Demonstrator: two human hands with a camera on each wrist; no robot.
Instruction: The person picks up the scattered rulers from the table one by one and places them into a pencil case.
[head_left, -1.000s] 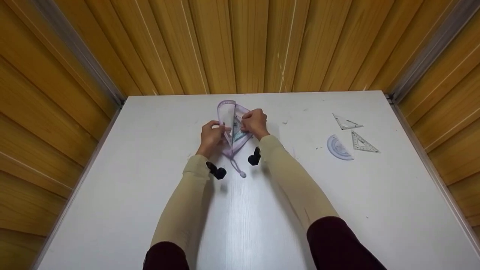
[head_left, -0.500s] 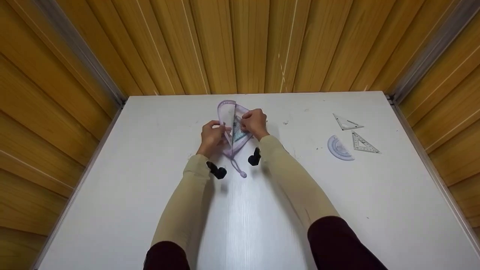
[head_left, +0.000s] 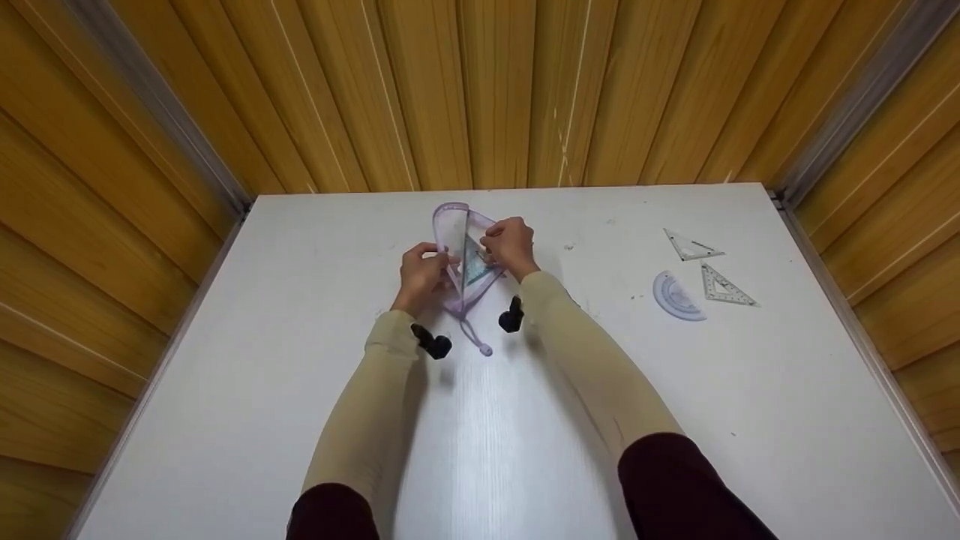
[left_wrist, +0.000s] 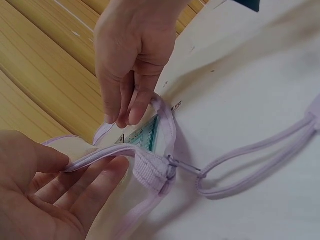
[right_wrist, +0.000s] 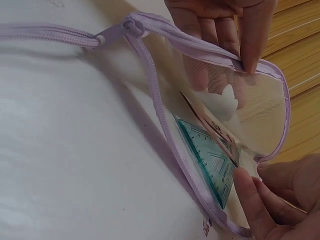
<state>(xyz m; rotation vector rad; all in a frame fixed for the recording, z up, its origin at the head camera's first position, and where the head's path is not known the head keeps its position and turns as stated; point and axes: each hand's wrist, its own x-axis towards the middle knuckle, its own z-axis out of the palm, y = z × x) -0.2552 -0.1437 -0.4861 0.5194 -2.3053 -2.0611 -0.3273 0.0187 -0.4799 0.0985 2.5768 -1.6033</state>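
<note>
A lilac-edged mesh zipper pouch [head_left: 452, 225] stands gaping on the white table, with a cord loop [left_wrist: 250, 155] on its zipper pull [right_wrist: 112, 36]. My left hand [head_left: 421, 277] pinches the near left zipper edge, thumb on one side and fingers behind the mesh. Inside lies a teal set square [right_wrist: 200, 150]. A thin clear flat piece [right_wrist: 218, 129] with a dark edge leans over it, seen nearly edge-on. At the right side of the mouth, my right hand [head_left: 510, 244] pinches this piece by its end, close to the pouch's far rim.
To the right on the table [head_left: 600, 412] lie two clear set squares [head_left: 688, 246] [head_left: 724, 289] and a bluish protractor [head_left: 679, 300]. Wooden panelling [head_left: 495, 97] rises behind the back edge. Black wrist-worn cameras [head_left: 510, 315] hang by both wrists.
My right fingers have shifted slightly at the pouch mouth, and more of the teal set square and a light bit by the fingertips show. My left hand keeps its grip in place.
</note>
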